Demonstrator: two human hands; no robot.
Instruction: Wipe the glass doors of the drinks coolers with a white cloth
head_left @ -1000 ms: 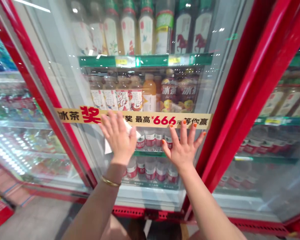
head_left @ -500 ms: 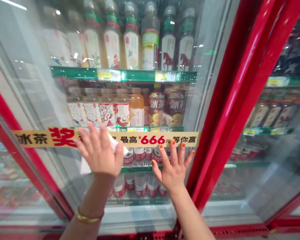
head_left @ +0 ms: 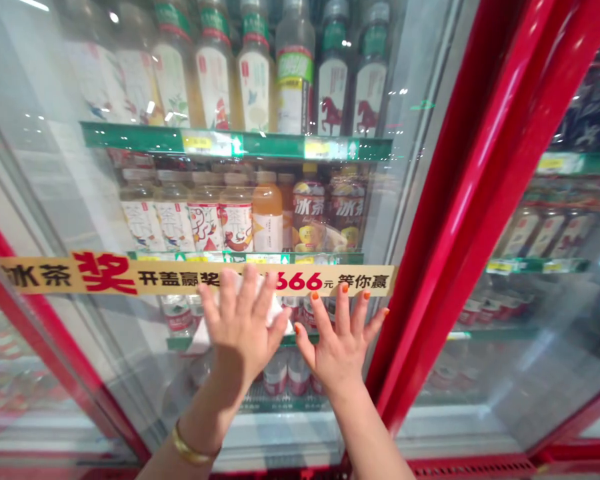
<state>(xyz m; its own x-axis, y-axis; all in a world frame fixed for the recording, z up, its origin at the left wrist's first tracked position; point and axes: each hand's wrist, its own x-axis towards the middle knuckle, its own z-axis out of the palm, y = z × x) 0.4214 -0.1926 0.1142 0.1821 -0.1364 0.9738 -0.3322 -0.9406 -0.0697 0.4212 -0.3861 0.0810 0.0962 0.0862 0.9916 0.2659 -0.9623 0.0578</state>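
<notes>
My left hand [head_left: 243, 321] lies flat with fingers spread on the glass door [head_left: 130, 200] of a drinks fridge, pressing a white cloth [head_left: 200, 340] against the glass. The cloth pokes out to the left of and above the palm. It covers part of a yellow promotional sticker [head_left: 130, 275] that runs across the door. My right hand [head_left: 337, 347], with orange nails, rests open and flat on the glass just right of the left hand, below the sticker and near the red door frame [head_left: 460, 220].
Behind the glass stand several bottled teas and juices [head_left: 240, 213] on green-edged shelves [head_left: 240, 143], with small red-labelled bottles [head_left: 285, 377] lower down. Another glass door [head_left: 540, 280] with drinks is on the right. A red frame bar [head_left: 55, 353] slants at the left.
My left hand has slid the cloth to the right along the sticker, close up to my right hand. The right hand has stayed pressed on the glass.
</notes>
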